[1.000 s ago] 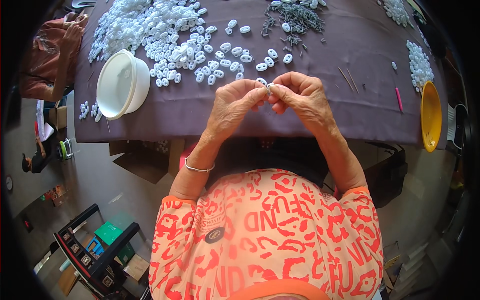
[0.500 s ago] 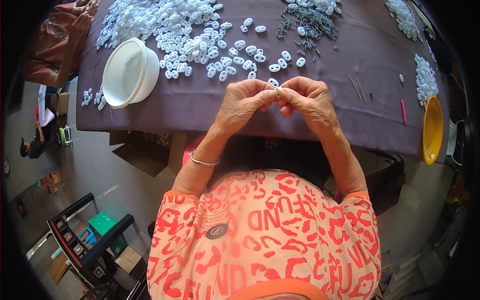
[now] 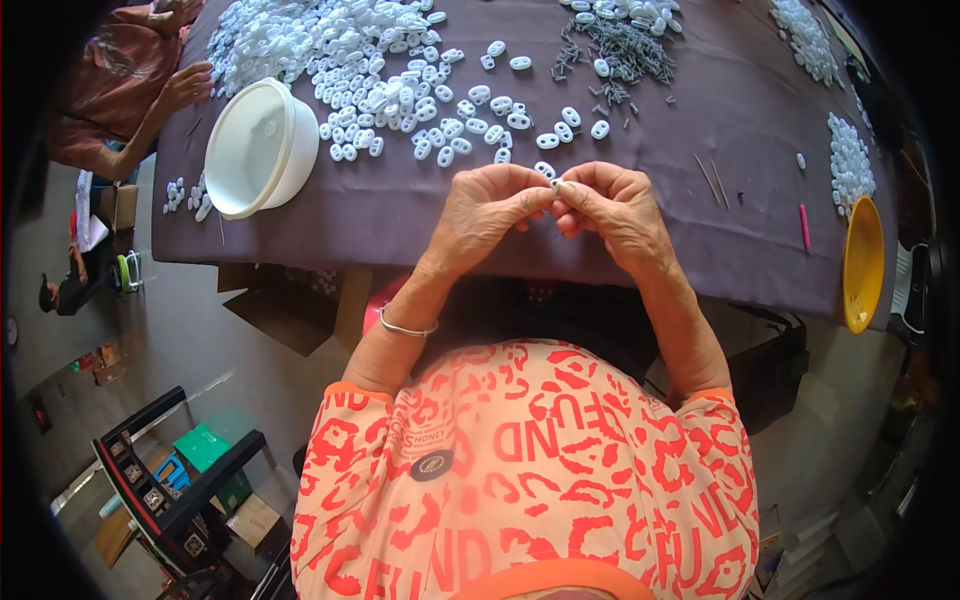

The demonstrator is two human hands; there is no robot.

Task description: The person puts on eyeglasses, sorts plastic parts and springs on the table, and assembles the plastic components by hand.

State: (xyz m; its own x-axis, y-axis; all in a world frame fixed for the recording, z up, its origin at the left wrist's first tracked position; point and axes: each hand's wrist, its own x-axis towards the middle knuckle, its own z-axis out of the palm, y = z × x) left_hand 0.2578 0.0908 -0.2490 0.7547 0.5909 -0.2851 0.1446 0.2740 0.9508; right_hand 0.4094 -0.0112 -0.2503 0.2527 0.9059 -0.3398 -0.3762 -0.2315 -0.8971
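Note:
My left hand [image 3: 484,212] and my right hand [image 3: 620,208] meet fingertip to fingertip just above the near part of the table. Between their pinched thumbs and fingers is a small white plastic cord lock piece [image 3: 556,184], mostly covered by the fingers. Just beyond the fingertips lies a white oval two-hole cord lock piece [image 3: 545,169]. More of the same kind spread away to the upper left in a large heap [image 3: 375,85]. Farther off, ahead of my right hand, is a pile of tiny dark grey spring-like pieces [image 3: 625,50].
A white round tub [image 3: 297,150] leans on the left of the dark tablecloth [image 3: 400,220]. To the right lie thin sticks [image 3: 713,182], a pink pen-like stick [image 3: 804,228], white pieces [image 3: 850,160] and a yellow bowl [image 3: 863,265]. Another person's hand [image 3: 186,88] rests at the far left edge.
My hands have shifted slightly nearer to me, and a bit more of the white piece shows between them. The other person's hand has moved right, toward the heap.

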